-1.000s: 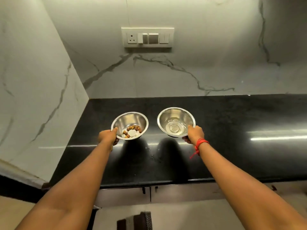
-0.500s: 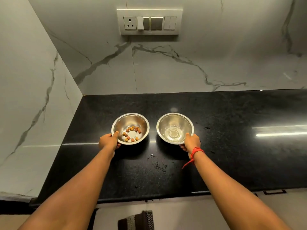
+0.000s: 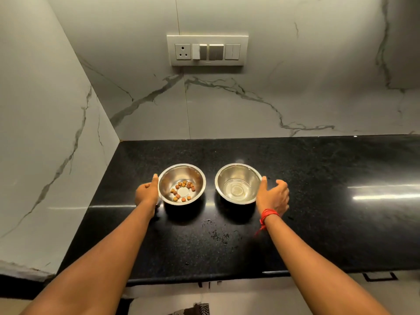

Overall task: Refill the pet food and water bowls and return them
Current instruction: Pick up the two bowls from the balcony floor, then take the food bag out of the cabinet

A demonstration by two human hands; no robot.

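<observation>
While both steel bowls sit on the black counter (image 3: pixel 318 201), my left hand (image 3: pixel 146 194) cups the food bowl (image 3: pixel 181 184) at nine o'clock, seemingly touching; my right hand (image 3: pixel 273 196), fingers spread, rests beside the water bowl (image 3: pixel 237 183) at three o'clock.

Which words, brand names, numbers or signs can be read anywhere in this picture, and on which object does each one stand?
None can be read.
Switch panel on the marble wall: a tiny mark below the switches, too small to read.
Food bowl with kibble, water bowl, black countertop: no text shows.
Red thread on the right wrist: no text.
</observation>
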